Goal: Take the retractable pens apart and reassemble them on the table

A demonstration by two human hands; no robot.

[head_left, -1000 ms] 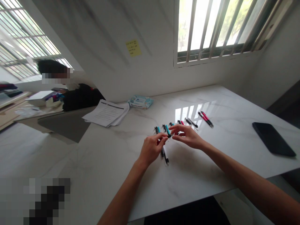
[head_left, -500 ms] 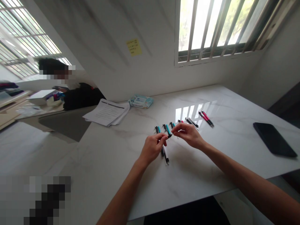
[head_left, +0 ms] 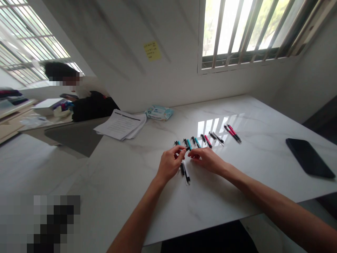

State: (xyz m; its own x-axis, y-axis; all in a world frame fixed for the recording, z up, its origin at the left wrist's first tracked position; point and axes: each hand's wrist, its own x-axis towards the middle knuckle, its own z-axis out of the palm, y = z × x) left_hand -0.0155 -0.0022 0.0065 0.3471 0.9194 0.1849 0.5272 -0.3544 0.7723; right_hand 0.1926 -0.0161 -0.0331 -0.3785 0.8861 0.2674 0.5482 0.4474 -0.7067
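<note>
My left hand (head_left: 171, 162) is closed in a pinch on a short black pen part (head_left: 187, 149), held just above the table. Close beside it, my right hand (head_left: 207, 160) is low, its fingers bent down toward the tabletop; whatever its fingertips hold is hidden. Beyond the hands lies a row of pens in pieces: teal barrels (head_left: 197, 142) with black parts, a red and black barrel (head_left: 207, 141), and a white and black one (head_left: 218, 137). Nearer me, partly behind my left hand, lie a white pen barrel (head_left: 186, 172) and a black part (head_left: 182, 169).
Two red and black pens (head_left: 233, 134) lie farther right on the marble-patterned table (head_left: 223, 207). A dark phone-like slab (head_left: 309, 158) is at the right. Papers (head_left: 119, 124) and a wipes packet (head_left: 159, 113) sit by the wall. Another person (head_left: 89, 105) sits at the far left.
My right hand has come down and slightly left, from raised fingertips to near the tabletop. The black part in my left hand has tilted upward; that hand has barely moved.
</note>
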